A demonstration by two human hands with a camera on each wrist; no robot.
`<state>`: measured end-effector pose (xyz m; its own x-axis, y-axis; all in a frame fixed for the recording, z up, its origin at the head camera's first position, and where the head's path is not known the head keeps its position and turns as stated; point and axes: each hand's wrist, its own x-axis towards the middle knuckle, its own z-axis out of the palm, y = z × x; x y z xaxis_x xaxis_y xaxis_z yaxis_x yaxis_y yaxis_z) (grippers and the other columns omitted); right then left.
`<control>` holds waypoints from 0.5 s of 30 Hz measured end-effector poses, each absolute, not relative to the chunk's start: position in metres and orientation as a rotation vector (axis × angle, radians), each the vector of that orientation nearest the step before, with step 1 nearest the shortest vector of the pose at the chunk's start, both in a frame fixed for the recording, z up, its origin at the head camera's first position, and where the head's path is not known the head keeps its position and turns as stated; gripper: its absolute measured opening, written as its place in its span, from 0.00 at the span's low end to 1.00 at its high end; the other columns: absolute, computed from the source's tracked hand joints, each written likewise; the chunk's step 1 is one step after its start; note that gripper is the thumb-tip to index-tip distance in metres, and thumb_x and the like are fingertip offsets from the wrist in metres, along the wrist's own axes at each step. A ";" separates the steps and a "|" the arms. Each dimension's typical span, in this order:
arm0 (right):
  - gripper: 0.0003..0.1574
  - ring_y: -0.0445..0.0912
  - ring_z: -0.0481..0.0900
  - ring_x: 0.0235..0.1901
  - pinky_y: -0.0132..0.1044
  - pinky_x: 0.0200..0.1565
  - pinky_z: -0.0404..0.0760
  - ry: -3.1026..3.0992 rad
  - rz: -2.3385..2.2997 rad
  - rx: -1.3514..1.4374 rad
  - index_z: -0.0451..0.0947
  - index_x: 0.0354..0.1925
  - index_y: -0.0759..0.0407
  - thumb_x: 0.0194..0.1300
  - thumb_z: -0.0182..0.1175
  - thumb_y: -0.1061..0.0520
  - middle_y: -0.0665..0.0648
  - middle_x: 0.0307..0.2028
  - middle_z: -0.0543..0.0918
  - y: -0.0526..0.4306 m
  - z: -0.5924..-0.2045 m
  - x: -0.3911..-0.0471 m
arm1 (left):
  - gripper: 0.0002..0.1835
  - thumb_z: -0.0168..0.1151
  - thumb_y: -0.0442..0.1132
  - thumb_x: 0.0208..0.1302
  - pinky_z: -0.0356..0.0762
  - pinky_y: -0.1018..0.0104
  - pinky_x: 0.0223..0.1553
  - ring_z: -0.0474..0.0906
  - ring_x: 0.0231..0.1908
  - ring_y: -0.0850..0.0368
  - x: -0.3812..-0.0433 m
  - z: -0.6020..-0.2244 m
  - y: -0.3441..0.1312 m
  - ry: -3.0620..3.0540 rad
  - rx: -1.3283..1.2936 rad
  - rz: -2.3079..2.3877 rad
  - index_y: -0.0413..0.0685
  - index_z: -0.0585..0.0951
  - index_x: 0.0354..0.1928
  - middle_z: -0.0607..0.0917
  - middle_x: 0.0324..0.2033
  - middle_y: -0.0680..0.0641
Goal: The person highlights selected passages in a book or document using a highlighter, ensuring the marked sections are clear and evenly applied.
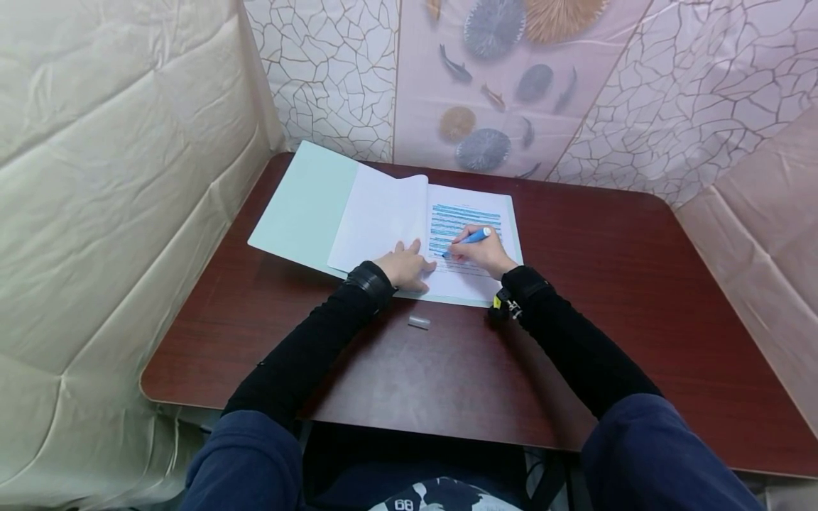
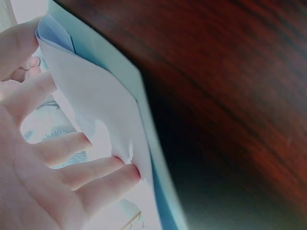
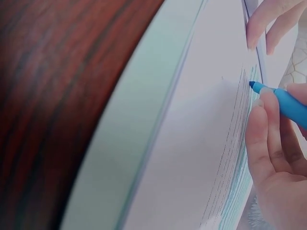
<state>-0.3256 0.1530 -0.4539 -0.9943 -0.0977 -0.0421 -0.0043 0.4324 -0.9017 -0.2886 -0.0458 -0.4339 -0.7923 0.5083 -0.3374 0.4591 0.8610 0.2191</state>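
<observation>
A pale green folder [image 1: 300,202] lies open on the table, its white sheets turned over to the left. On the right-hand printed page [image 1: 456,285], many upper text lines are covered with blue strokes. My right hand [image 1: 487,254] pinches a blue highlighter [image 1: 476,235], also seen in the right wrist view [image 3: 291,105]. Its tip is at a text line just below the coloured ones. With fingers spread, my left hand [image 1: 407,268] presses the sheets near the fold; in the left wrist view the fingertips [image 2: 129,175] touch white paper.
A small greyish cap [image 1: 419,323] lies on the dark red-brown table [image 1: 358,362] in front of the folder. Patterned sheeting [image 1: 332,78] hangs behind the table, with a cream cloth [image 1: 128,177] at the left and a pinkish one [image 1: 760,227] at the right.
</observation>
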 end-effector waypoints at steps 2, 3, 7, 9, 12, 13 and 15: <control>0.07 0.41 0.83 0.24 0.30 0.31 0.82 2.588 -1.627 -0.087 0.82 0.33 0.67 0.56 0.68 0.63 0.49 0.24 0.85 0.154 -0.454 -0.325 | 0.34 0.61 0.53 0.63 0.52 0.39 0.70 0.43 0.73 0.27 -0.289 -0.434 -0.046 2.647 0.718 0.180 0.62 0.64 0.71 0.45 0.76 0.36; 0.08 0.41 0.83 0.24 0.30 0.31 0.82 2.593 -1.620 -0.085 0.82 0.33 0.67 0.56 0.68 0.63 0.49 0.24 0.85 0.154 -0.454 -0.325 | 0.34 0.61 0.53 0.63 0.52 0.39 0.70 0.43 0.72 0.27 -0.289 -0.434 -0.046 2.647 0.719 0.181 0.62 0.64 0.71 0.45 0.76 0.36; 0.08 0.42 0.84 0.25 0.31 0.31 0.83 2.599 -1.604 -0.083 0.82 0.33 0.67 0.56 0.69 0.62 0.50 0.25 0.85 0.155 -0.454 -0.324 | 0.35 0.61 0.53 0.63 0.52 0.39 0.70 0.43 0.72 0.27 -0.289 -0.435 -0.046 2.645 0.718 0.178 0.62 0.64 0.71 0.45 0.76 0.36; 0.09 0.43 0.84 0.25 0.31 0.32 0.83 2.598 -1.594 -0.084 0.82 0.33 0.67 0.56 0.69 0.62 0.51 0.26 0.85 0.156 -0.454 -0.325 | 0.34 0.61 0.53 0.64 0.51 0.39 0.70 0.43 0.72 0.27 -0.288 -0.435 -0.046 2.642 0.718 0.175 0.62 0.64 0.71 0.45 0.76 0.36; 0.09 0.44 0.84 0.25 0.32 0.33 0.83 2.595 -1.594 -0.079 0.83 0.33 0.67 0.56 0.69 0.62 0.52 0.27 0.85 0.156 -0.453 -0.325 | 0.34 0.61 0.53 0.64 0.51 0.39 0.71 0.43 0.72 0.27 -0.288 -0.433 -0.046 2.637 0.712 0.176 0.62 0.64 0.71 0.44 0.76 0.36; 0.09 0.44 0.84 0.25 0.31 0.33 0.83 2.596 -1.594 -0.076 0.83 0.33 0.67 0.56 0.69 0.61 0.52 0.27 0.85 0.156 -0.453 -0.325 | 0.34 0.61 0.53 0.64 0.51 0.39 0.71 0.43 0.73 0.27 -0.288 -0.433 -0.046 2.636 0.710 0.178 0.62 0.64 0.71 0.44 0.76 0.36; 0.09 0.44 0.84 0.25 0.32 0.34 0.83 2.596 -1.598 -0.073 0.83 0.33 0.67 0.56 0.69 0.61 0.53 0.27 0.85 0.156 -0.452 -0.324 | 0.35 0.61 0.54 0.64 0.51 0.40 0.71 0.43 0.73 0.28 -0.288 -0.432 -0.046 2.635 0.705 0.176 0.62 0.64 0.71 0.44 0.76 0.37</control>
